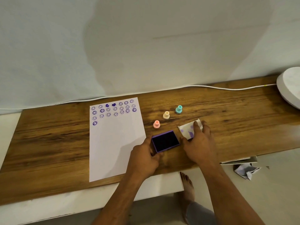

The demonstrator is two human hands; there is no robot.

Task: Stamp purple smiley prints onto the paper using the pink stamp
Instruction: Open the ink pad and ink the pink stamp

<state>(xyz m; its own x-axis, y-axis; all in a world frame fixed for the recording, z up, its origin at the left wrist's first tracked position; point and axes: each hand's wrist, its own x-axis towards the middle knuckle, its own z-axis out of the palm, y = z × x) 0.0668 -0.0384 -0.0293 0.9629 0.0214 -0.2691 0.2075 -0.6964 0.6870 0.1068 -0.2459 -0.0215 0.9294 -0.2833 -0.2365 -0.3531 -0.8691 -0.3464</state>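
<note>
A white paper (113, 143) lies on the wooden table, with several purple smiley and heart prints along its top. The pink stamp (156, 124) stands upright to the right of the paper, untouched. In front of it sits an open purple ink pad (165, 141). My left hand (144, 158) grips the pad's left and near edge. My right hand (198, 143) rests on a white lid stained with purple ink (186, 129), fingers over its right side, just right of the pad.
A yellow stamp (166, 115) and a teal stamp (178, 109) stand behind the pink one. A white cable (227, 88) runs along the table's back edge to a round white object (290, 88) at far right. Crumpled paper (246, 170) lies on the floor.
</note>
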